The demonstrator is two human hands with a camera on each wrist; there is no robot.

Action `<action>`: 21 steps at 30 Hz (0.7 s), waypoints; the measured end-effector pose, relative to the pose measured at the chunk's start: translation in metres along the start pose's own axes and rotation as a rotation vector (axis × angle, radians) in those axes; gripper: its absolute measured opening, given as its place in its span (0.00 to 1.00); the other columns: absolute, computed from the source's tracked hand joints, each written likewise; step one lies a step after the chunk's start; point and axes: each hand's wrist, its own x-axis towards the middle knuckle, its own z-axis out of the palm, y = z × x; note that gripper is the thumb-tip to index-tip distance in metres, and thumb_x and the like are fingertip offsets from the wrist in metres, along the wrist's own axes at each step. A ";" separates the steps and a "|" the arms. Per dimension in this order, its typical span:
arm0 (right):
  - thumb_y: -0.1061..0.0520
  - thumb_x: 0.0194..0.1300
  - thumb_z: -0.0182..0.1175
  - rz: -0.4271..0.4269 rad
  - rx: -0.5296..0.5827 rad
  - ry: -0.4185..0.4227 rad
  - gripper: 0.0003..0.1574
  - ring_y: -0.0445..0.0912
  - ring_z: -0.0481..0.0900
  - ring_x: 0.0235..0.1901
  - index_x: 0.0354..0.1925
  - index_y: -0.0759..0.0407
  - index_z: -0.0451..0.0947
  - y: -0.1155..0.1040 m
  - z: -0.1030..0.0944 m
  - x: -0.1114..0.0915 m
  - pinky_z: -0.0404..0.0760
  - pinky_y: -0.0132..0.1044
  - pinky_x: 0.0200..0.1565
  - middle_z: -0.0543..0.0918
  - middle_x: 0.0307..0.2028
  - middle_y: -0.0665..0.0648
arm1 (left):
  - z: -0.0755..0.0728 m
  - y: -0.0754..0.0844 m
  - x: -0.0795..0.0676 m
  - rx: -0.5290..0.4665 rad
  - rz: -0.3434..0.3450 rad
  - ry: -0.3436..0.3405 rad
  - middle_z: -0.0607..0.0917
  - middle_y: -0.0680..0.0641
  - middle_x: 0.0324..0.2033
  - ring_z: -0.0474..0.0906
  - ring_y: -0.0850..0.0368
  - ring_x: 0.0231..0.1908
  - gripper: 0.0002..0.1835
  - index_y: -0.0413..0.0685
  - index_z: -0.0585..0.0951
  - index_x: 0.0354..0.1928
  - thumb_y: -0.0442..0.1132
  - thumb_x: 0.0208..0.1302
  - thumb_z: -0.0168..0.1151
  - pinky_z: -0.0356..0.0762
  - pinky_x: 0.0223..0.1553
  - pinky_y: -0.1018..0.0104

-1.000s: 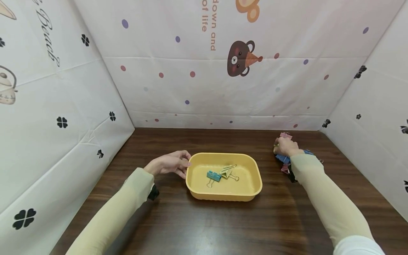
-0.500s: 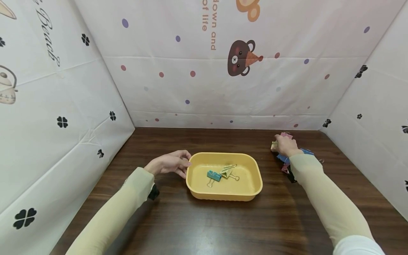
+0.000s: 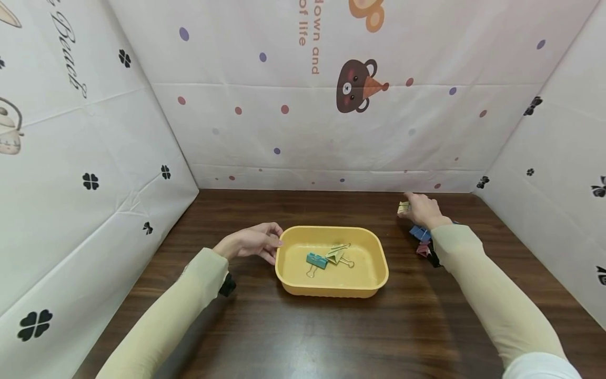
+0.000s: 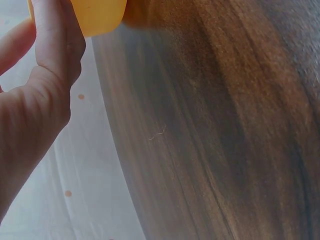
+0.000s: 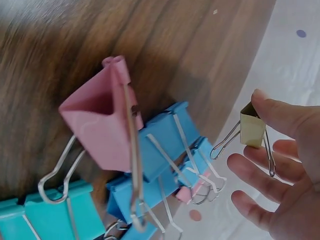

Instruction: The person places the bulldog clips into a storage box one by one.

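My right hand pinches a small pale yellow binder clip between thumb and fingers, lifted at the far right of the table. Near it lies a heap of binder clips: a large pink clip, several blue clips and teal clips. From the head view, the hand and sleeve hide part of this heap. My left hand holds the left rim of a yellow plastic basket, thumb on the rim. Inside the basket rest a teal binder clip and pale yellow clips.
The dark wooden table is bounded by a printed white sheet at the back, with more white sheeting on the left and right sides. A dark clip lies at the heap's near edge.
My right hand has drawn slightly back and left from the heap, carrying the pale yellow binder clip, which now shows clearly at its fingertips. My left hand and the basket have stayed put.
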 end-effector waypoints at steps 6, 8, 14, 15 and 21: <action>0.49 0.62 0.64 -0.033 0.010 0.002 0.43 0.71 0.74 0.52 0.66 0.70 0.61 -0.008 -0.004 0.002 0.71 0.69 0.51 0.74 0.57 0.76 | 0.000 0.000 0.000 0.000 0.002 -0.002 0.77 0.42 0.36 0.79 0.53 0.31 0.20 0.34 0.57 0.60 0.31 0.71 0.50 0.86 0.36 0.60; 0.48 0.62 0.64 -0.050 0.014 0.005 0.43 0.71 0.74 0.52 0.66 0.70 0.62 -0.012 -0.006 0.001 0.71 0.68 0.51 0.74 0.57 0.76 | 0.000 0.000 0.000 0.003 -0.001 0.000 0.77 0.42 0.36 0.79 0.53 0.32 0.20 0.34 0.57 0.60 0.31 0.71 0.50 0.86 0.36 0.60; 0.47 0.62 0.64 -0.082 0.042 0.015 0.41 0.70 0.75 0.51 0.64 0.68 0.65 -0.029 -0.015 -0.002 0.70 0.69 0.51 0.77 0.54 0.74 | -0.001 0.000 0.001 0.004 -0.005 0.000 0.77 0.41 0.36 0.79 0.52 0.32 0.20 0.35 0.57 0.60 0.32 0.72 0.50 0.86 0.36 0.60; 0.47 0.62 0.64 -0.089 0.048 0.018 0.40 0.69 0.76 0.50 0.64 0.68 0.65 -0.032 -0.016 -0.003 0.69 0.69 0.51 0.78 0.53 0.73 | -0.001 0.000 0.001 0.003 -0.004 0.000 0.77 0.41 0.36 0.79 0.52 0.32 0.20 0.35 0.57 0.60 0.32 0.72 0.50 0.86 0.37 0.59; 0.47 0.61 0.66 -0.142 0.062 0.039 0.41 0.68 0.76 0.52 0.64 0.68 0.66 -0.049 -0.023 -0.003 0.67 0.69 0.53 0.79 0.53 0.71 | -0.001 -0.001 0.002 0.006 -0.004 0.003 0.77 0.41 0.36 0.79 0.53 0.31 0.20 0.36 0.57 0.60 0.32 0.72 0.50 0.86 0.36 0.60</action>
